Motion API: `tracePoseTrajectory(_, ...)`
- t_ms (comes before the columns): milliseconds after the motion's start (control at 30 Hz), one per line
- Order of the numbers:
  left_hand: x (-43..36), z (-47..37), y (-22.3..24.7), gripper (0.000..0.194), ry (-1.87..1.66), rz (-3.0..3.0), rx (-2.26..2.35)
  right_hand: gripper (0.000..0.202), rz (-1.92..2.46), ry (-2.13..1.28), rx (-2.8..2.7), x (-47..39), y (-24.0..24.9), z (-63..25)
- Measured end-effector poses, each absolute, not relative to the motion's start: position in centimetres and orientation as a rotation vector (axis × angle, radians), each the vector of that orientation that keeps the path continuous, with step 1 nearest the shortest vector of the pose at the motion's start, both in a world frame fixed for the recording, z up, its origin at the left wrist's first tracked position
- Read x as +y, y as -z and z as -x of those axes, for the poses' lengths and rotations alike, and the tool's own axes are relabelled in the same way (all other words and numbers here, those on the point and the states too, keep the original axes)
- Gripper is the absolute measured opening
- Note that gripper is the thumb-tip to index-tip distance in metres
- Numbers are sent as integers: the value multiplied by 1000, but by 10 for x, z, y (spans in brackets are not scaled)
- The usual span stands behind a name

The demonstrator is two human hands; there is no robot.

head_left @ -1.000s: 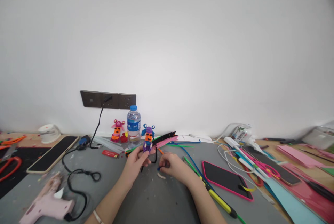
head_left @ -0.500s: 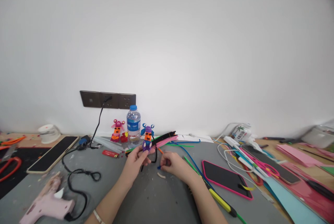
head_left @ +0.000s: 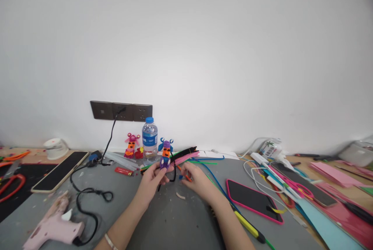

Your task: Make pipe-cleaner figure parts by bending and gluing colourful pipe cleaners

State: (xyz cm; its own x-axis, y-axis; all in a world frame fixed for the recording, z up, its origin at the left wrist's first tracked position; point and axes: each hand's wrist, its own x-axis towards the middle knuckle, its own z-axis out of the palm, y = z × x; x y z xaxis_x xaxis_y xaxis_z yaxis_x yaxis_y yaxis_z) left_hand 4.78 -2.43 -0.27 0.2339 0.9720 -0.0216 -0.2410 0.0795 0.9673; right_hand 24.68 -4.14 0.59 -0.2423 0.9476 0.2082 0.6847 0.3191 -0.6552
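My left hand [head_left: 155,177] pinches a small doll [head_left: 166,152] with an orange face, purple and blue body and blue ringed tips on top, holding it upright. A bent black strip [head_left: 174,170] hangs beside the doll. To its right, my right hand [head_left: 194,179] is curled low over the mat with a small blue piece [head_left: 181,177] at its fingertips; the exact grip is partly hidden. An orange stick [head_left: 186,175] shows between those fingers. Just below lies a pale curved scrap [head_left: 180,196].
A second doll [head_left: 131,147] and a water bottle [head_left: 149,141] stand by the wall. Black and pink pipe cleaners [head_left: 186,155] lie behind my hands. A pink glue gun [head_left: 55,226] is at left, a pink-edged phone [head_left: 253,200] and yellow cutter [head_left: 247,224] at right.
My right hand has shifted slightly up and away, its fingers spreading somewhat; the blue piece has moved up with the fingertips, and more of the orange stick shows. My left hand keeps holding the doll.
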Motion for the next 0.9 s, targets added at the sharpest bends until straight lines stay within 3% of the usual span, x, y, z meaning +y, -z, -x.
tracePoseTrajectory(500,-29,-51,3,59,-1001,-982,843,9,1174,-456,-1904,-44,-15,-240)
tracePoseTrajectory(900,-36,-51,-11,52,-1044,-840,786,9,1149,-429,-1899,-46,-15,-239)
